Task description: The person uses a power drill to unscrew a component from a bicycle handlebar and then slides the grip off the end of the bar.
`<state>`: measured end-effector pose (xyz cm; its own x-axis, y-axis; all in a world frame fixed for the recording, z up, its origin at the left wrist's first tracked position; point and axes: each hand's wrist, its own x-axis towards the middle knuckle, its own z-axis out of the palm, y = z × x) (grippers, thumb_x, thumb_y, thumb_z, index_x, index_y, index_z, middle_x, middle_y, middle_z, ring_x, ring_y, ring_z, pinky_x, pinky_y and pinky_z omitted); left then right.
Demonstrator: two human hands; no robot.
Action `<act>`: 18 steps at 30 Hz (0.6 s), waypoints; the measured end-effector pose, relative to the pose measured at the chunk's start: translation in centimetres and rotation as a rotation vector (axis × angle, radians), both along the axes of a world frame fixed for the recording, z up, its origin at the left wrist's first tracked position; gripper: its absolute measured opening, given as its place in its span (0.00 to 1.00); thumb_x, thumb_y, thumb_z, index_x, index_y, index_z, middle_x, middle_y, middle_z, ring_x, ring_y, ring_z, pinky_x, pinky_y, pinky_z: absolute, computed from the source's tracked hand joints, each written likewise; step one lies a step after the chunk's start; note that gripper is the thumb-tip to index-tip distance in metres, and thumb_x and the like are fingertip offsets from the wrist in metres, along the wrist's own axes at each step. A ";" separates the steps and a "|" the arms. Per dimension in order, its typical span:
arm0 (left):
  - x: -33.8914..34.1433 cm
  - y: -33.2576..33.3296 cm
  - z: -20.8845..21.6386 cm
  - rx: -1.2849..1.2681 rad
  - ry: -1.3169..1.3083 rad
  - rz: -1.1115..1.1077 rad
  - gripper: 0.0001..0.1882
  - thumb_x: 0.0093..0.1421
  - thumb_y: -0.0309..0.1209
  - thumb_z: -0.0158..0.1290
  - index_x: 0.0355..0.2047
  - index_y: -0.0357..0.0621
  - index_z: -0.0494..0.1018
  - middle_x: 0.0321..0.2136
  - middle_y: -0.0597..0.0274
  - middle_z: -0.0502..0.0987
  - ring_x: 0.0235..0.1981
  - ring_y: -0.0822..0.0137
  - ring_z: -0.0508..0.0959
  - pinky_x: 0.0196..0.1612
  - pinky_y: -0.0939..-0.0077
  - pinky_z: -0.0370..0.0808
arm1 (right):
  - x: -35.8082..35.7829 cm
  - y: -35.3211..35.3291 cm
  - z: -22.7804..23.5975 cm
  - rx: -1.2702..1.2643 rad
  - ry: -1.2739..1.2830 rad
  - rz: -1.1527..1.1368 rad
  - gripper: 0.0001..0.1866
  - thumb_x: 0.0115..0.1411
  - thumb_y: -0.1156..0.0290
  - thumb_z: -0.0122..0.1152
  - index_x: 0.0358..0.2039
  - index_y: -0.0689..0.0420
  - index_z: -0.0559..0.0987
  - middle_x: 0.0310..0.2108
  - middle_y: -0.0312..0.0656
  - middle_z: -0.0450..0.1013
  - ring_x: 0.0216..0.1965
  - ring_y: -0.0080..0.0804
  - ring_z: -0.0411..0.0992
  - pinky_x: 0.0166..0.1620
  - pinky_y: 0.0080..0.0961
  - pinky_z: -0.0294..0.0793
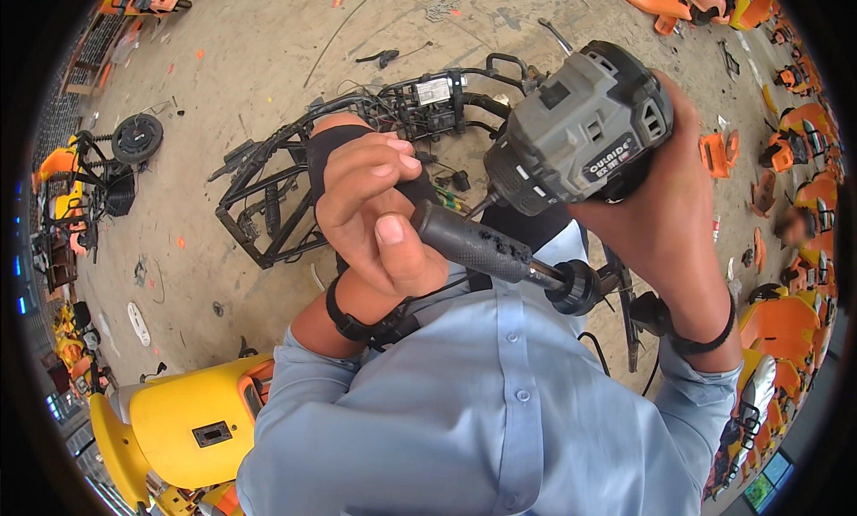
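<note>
My right hand [665,217] is wrapped round a grey and black cordless drill [580,128], whose thin bit points down and left toward a black handlebar grip [473,244]. My left hand [370,208] is beside the grip's left end, palm up, with fingers loosely curled and thumb apart from them; I see nothing held in it. The grip sits on a metal bar with a round black collar [576,288], slanting in front of my blue shirt. Beyond my hands, a black vehicle frame [268,199] with exposed wiring lies on the floor.
A yellow body panel [187,418] stands close on my left. Farther left is a wheel [137,138] with more frame parts. Orange and yellow vehicle parts [786,328] line the right side. Loose black pieces [384,59] and scraps litter the concrete floor [259,61].
</note>
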<state>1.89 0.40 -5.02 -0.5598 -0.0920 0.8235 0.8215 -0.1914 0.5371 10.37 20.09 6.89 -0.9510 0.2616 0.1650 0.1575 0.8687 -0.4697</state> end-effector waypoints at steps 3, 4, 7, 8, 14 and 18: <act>-0.1 0.0 0.0 -0.010 0.012 0.012 0.17 0.66 0.36 0.45 0.48 0.36 0.66 0.37 0.48 0.73 0.38 0.58 0.73 0.49 0.58 0.72 | -0.1 0.0 -0.5 0.093 0.111 0.093 0.56 0.36 0.74 0.82 0.65 0.56 0.58 0.51 0.51 0.75 0.50 0.47 0.78 0.51 0.35 0.78; -0.2 0.0 0.0 -0.005 0.013 0.015 0.17 0.66 0.37 0.45 0.48 0.36 0.66 0.37 0.48 0.73 0.38 0.58 0.73 0.49 0.58 0.72 | -0.2 0.0 -0.6 0.129 0.162 0.129 0.56 0.35 0.74 0.82 0.65 0.55 0.59 0.51 0.50 0.76 0.50 0.47 0.78 0.51 0.35 0.78; -0.2 0.2 0.1 -0.005 0.020 0.011 0.18 0.66 0.37 0.45 0.49 0.36 0.66 0.38 0.48 0.72 0.39 0.58 0.73 0.48 0.59 0.72 | -0.3 0.3 -0.4 0.170 0.187 0.174 0.55 0.35 0.74 0.83 0.64 0.55 0.61 0.50 0.49 0.77 0.49 0.46 0.79 0.50 0.35 0.78; -0.3 0.2 0.2 -0.013 0.026 0.002 0.18 0.66 0.38 0.45 0.49 0.35 0.66 0.38 0.48 0.72 0.39 0.58 0.73 0.48 0.60 0.72 | -0.4 0.4 -0.3 0.179 0.194 0.184 0.55 0.35 0.73 0.83 0.64 0.55 0.61 0.50 0.49 0.77 0.49 0.46 0.79 0.50 0.35 0.78; -0.8 0.5 0.1 0.013 0.029 -0.075 0.21 0.67 0.40 0.44 0.50 0.34 0.66 0.41 0.45 0.73 0.40 0.57 0.74 0.45 0.63 0.72 | -0.5 0.2 0.6 0.207 0.226 0.192 0.54 0.34 0.73 0.84 0.63 0.55 0.63 0.48 0.48 0.78 0.48 0.48 0.79 0.49 0.36 0.79; -0.9 0.8 0.3 -0.010 0.073 -0.080 0.21 0.67 0.41 0.43 0.50 0.34 0.66 0.42 0.43 0.73 0.40 0.57 0.74 0.45 0.62 0.73 | -0.5 0.4 1.0 0.225 0.243 0.202 0.54 0.33 0.73 0.84 0.63 0.55 0.63 0.47 0.48 0.78 0.48 0.48 0.79 0.49 0.37 0.78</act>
<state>1.00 1.21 -4.70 -0.5036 -0.0412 0.8629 0.8408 -0.2527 0.4787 9.90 20.51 7.86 -0.9057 0.0041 0.4240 -0.1202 0.9564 -0.2661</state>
